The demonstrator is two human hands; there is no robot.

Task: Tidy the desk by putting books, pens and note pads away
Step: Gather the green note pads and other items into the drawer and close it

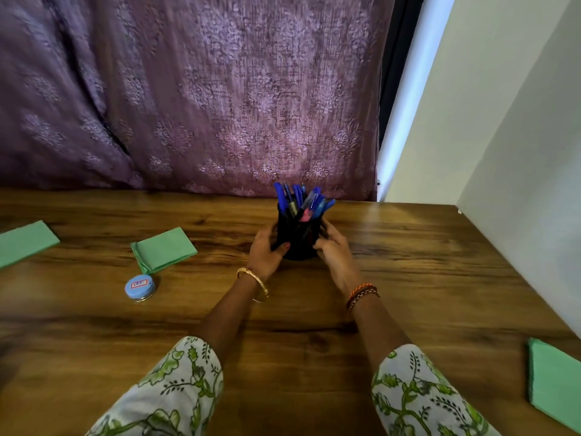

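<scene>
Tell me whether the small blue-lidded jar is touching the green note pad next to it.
Apart. The head view shows a strip of bare wooden desk between the jar and the note pad.

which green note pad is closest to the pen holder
The middle green note pad, just left of the left hand gripping the pen holder. The others lie at the far left edge and near right corner.

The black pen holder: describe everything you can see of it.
The black pen holder is a dark, round cup, seemingly mesh, though blur hides its texture. It stands upright on the wooden desk near the purple curtain. It is crowded with pens, mostly blue, one showing pink, fanning out above the rim. The left hand and the right hand grip its two sides.
</scene>
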